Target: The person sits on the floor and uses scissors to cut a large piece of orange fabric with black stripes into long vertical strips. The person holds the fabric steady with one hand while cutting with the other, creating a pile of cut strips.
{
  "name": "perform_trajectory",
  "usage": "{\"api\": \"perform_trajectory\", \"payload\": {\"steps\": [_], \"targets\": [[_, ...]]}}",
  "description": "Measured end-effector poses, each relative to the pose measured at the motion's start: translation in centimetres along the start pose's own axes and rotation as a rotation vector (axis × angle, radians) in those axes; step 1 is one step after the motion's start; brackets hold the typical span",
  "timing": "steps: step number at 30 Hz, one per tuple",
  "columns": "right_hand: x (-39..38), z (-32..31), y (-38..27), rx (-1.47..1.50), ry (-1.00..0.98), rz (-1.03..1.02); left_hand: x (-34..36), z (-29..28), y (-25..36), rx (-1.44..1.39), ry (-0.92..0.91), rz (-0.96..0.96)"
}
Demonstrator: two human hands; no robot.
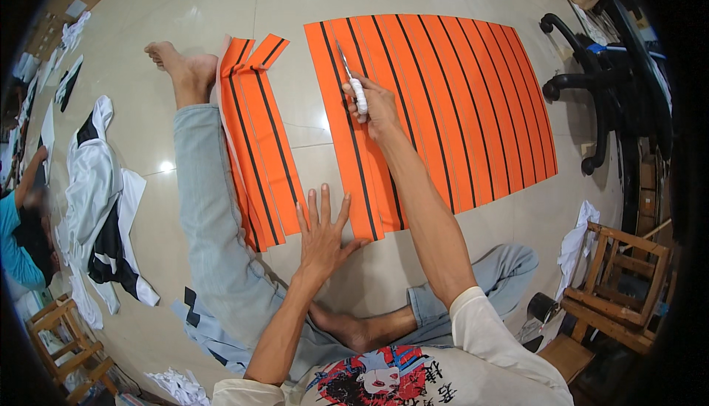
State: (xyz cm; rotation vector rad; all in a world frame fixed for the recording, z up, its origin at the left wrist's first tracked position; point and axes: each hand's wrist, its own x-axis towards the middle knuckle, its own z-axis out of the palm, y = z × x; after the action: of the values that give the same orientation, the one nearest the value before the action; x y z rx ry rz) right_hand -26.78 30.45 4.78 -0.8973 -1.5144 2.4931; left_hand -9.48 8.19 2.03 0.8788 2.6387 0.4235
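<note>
A large orange sheet of fabric with black stripes (473,111) lies flat on the floor before me. Over its left part, my right hand (381,109) is closed round scissors with a white-wrapped handle (360,96). Their narrow blades point away from me, along a stripe. A cut runs up the sheet, setting off a strip at its left side. My left hand (322,232) has its fingers spread, the thumb at the near end of that strip. Left of it, cut orange strips (255,140) lie in a loose stack against my outstretched leg, one folded over at the far end.
White and black cloth (100,177) lies heaped on the floor at left. Beyond it sits another person in a blue top (18,240). A black wheeled chair base (591,85) stands at far right, a wooden stool (624,273) at near right. Wooden furniture (70,339) stands near left.
</note>
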Motion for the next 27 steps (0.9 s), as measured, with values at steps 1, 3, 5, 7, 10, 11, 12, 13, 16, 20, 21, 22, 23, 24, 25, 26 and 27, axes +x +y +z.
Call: {"api": "perform_trajectory", "payload": {"steps": [1, 3, 5, 7, 10, 11, 12, 13, 16, 20, 21, 22, 23, 24, 25, 26, 27], "targets": [[0.1, 0.1, 0.0, -0.002, 0.003, -0.002, 0.0, 0.0, 0.0, 0.001, -0.007, -0.002], [0.5, 0.3, -0.5, 0.021, 0.003, 0.007, 0.2, -0.2, -0.1, 0.004, -0.018, -0.004], [1.2, 0.9, -1.3, 0.023, 0.014, 0.007, 0.7, -0.2, -0.3, -0.007, -0.007, -0.001], [1.7, 1.3, -1.5, 0.001, 0.043, 0.007, 0.8, -0.2, -0.3, -0.027, -0.01, -0.005], [2.4, 1.5, -1.6, 0.009, 0.036, -0.012, 0.8, -0.4, -0.1, -0.043, -0.02, -0.015], [2.6, 1.5, -1.6, -0.019, 0.031, -0.021, 0.8, -0.4, -0.1, -0.037, -0.022, -0.011], [2.7, 1.4, -1.5, -0.048, 0.026, -0.029, 0.8, -0.4, -0.1, -0.03, -0.024, -0.008], [2.9, 1.4, -1.4, -0.076, 0.02, -0.037, 0.8, -0.5, 0.0, -0.027, -0.027, -0.011], [3.3, 1.6, -1.4, -0.05, 0.012, -0.016, 0.8, -0.6, 0.0, -0.021, -0.033, -0.019], [3.4, 1.8, -1.5, -0.03, 0.02, -0.005, 0.8, -0.5, -0.2, -0.012, -0.044, -0.021], [3.6, 1.8, -1.7, -0.015, 0.022, -0.003, 1.0, -0.6, -0.1, -0.01, -0.047, -0.015], [3.8, 1.8, -1.9, 0.0, 0.025, -0.002, 1.1, -0.7, -0.1, -0.011, -0.047, -0.012], [4.0, 1.7, -2.0, -0.026, 0.029, -0.017, 1.1, -0.7, 0.0, -0.012, -0.046, -0.009], [3.7, 1.9, -1.8, -0.05, 0.031, -0.025, 0.7, -0.8, 0.1, -0.011, -0.051, -0.012], [3.6, 2.0, -1.7, -0.074, 0.033, -0.032, 0.3, -0.7, 0.1, -0.001, -0.045, -0.008], [3.5, 2.2, -1.7, -0.063, 0.036, -0.022, 0.0, -0.5, 0.1, 0.008, -0.038, -0.004], [3.5, 2.3, -1.8, -0.056, 0.039, -0.015, 0.0, -0.4, 0.1, 0.016, -0.03, 0.002]]}}
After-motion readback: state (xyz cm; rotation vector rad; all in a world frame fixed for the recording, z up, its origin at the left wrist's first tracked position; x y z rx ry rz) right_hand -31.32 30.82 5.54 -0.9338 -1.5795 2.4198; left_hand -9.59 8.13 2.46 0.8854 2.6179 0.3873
